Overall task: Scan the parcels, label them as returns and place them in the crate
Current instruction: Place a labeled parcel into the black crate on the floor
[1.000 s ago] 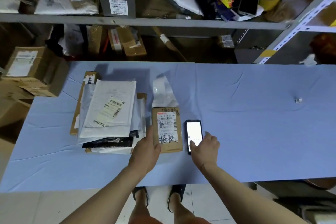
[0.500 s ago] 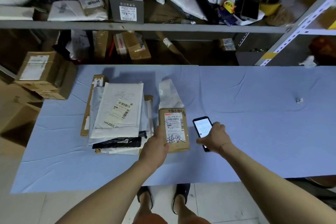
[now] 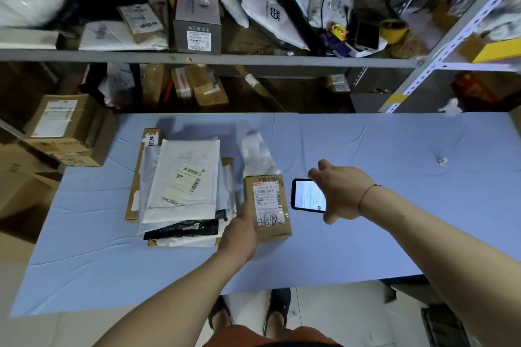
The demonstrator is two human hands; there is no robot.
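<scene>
One small brown cardboard parcel (image 3: 267,205), taped and bearing a white shipping label, lies on the blue-covered table (image 3: 366,234), its long axis running away from the person. The left hand (image 3: 239,236) grips its near left corner. The right hand (image 3: 342,191) holds one lit smartphone (image 3: 307,195) just beside it. A stack of flat mailers (image 3: 183,186) lies left.
</scene>
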